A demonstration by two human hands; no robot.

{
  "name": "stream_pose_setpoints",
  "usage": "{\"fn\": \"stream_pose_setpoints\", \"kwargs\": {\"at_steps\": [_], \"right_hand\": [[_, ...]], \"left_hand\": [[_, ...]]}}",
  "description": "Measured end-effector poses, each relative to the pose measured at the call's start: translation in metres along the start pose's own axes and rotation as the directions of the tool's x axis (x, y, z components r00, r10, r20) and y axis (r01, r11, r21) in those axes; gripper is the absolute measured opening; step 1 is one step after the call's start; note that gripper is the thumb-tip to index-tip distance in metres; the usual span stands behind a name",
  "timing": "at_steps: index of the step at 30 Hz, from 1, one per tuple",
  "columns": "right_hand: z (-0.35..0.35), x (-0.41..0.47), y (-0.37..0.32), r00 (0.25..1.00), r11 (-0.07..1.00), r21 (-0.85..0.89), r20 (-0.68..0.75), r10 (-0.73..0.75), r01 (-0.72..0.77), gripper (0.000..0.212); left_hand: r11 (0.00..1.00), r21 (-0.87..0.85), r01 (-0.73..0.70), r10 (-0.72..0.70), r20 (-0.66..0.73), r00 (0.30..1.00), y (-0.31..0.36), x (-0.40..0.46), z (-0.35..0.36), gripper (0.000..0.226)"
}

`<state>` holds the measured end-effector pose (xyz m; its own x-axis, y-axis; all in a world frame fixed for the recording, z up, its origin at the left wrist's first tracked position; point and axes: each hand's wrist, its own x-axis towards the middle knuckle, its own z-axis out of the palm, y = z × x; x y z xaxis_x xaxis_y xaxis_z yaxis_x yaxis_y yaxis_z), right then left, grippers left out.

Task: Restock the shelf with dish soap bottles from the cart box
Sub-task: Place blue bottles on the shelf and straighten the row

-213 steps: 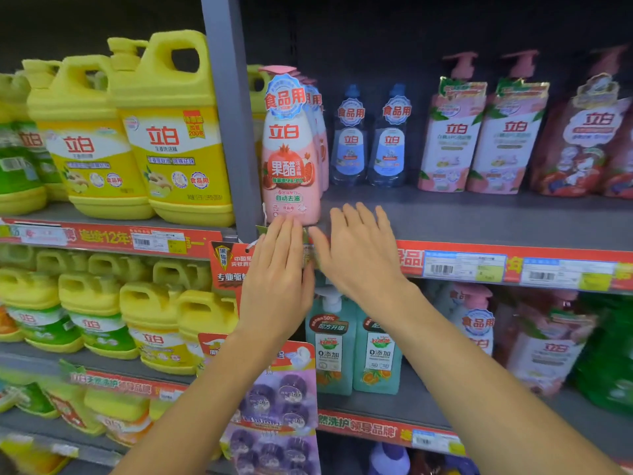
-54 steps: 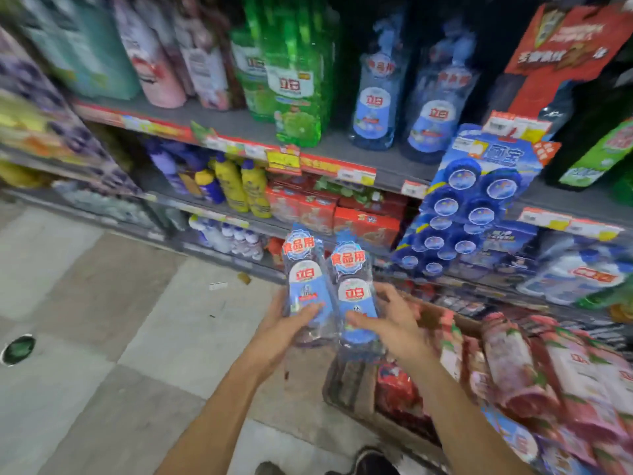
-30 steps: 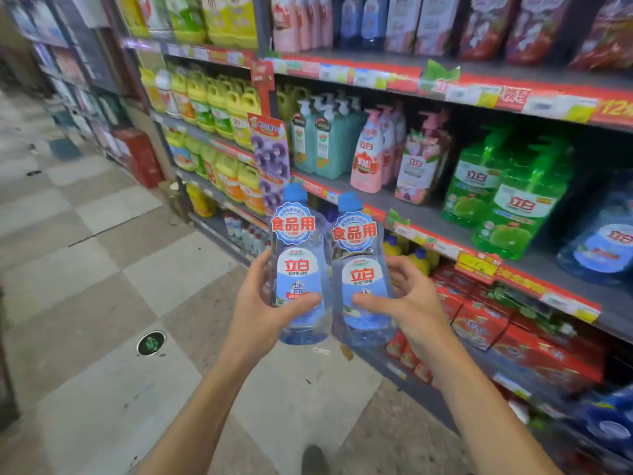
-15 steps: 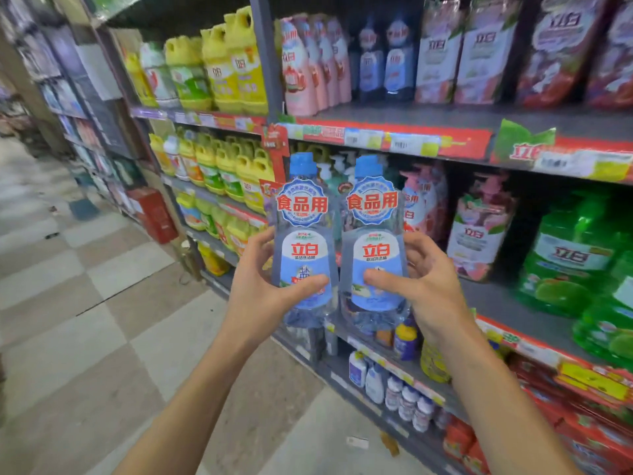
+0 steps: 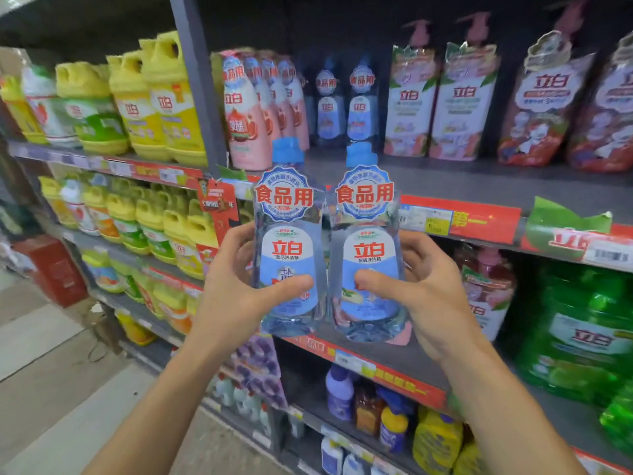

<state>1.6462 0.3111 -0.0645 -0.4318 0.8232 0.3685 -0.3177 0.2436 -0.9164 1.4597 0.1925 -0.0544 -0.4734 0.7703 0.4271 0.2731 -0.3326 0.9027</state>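
Bottles of blue dish soap, two, upright side by side — left bottle [image 5: 289, 248] gripped by left hand [image 5: 236, 296], right bottle [image 5: 368, 255] by right hand [image 5: 433, 293], fingers curled round each. Held below and in front of matching bottles [image 5: 344, 104] on upper shelf [image 5: 479, 181] — up and back next, likely.

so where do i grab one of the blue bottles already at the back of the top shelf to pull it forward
Take a shelved blue bottle around its narrow upper body, just under the cap, reaching straight in from the front. It stands upright, deep on the top shelf, with pink bottles close at its left, so its sides are hard to reach.
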Motion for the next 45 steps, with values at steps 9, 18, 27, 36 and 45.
{"fn": "stream_pose_setpoints", "kwargs": {"at_steps": [9, 18, 27, 36, 45], "right_hand": [[0.042, 0.102, -0.020, 0.983, 0.990, -0.049, -0.124, -0.134, 0.129, 0.055], [0.072, 0.190, -0.036, 0.936, 0.953, -0.129, -0.190, -0.295, 0.274, 0.067], [0.074, 0.216, -0.018, 0.925, 0.939, -0.220, -0.220, -0.311, 0.263, 0.079], [0.074, 0.219, -0.014, 0.924, 0.950, -0.208, -0.257, -0.284, 0.234, 0.069], [0.070, 0.222, -0.009, 0.944, 0.974, -0.135, -0.256, -0.209, 0.180, 0.064]], "left_hand": [[0.980, -0.021, -0.200, 0.201, 0.175, 0.964, 0.006, 0.141, -0.029, 0.073], [0.946, -0.140, -0.293, 0.322, 0.284, 0.903, -0.002, 0.262, -0.041, 0.076], [0.937, -0.226, -0.265, 0.336, 0.380, 0.862, -0.037, 0.312, -0.037, 0.074], [0.946, -0.206, -0.248, 0.317, 0.442, 0.839, -0.054, 0.321, -0.031, 0.074], [0.960, -0.161, -0.228, 0.277, 0.448, 0.850, -0.060, 0.318, -0.035, 0.083]]}}
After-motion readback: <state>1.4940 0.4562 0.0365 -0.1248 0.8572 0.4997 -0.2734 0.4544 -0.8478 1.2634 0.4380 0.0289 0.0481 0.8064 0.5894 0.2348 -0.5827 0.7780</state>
